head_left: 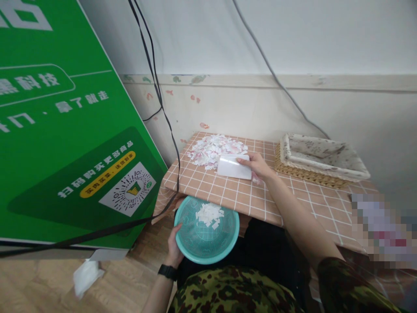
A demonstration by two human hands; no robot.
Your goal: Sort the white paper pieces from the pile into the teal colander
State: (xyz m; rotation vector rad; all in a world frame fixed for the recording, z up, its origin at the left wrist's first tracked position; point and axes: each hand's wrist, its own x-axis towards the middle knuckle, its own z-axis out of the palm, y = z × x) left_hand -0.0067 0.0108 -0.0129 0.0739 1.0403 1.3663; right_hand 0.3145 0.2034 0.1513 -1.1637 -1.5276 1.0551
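Observation:
My left hand (175, 245) grips the rim of a round teal plastic colander (208, 250), held just below the table's front edge. A small heap of white paper scraps (209, 215) lies inside it. On the table, my right hand (259, 165) holds a flat white sheet or scraper-like card (233, 167), thumb on top; its exact kind is unclear. The card's far edge meets a large pile of torn paper scraps (216, 148), white with some pink. A few pinkish bits (257, 179) show under my right hand.
The table wears a brown checked cloth (208, 189). A fabric-lined wicker basket (321, 161) stands at the right, against the wall. Black cables (159, 95) hang at the left before a big green cabinet (65, 143). A white plastic bag (87, 277) lies on the floor.

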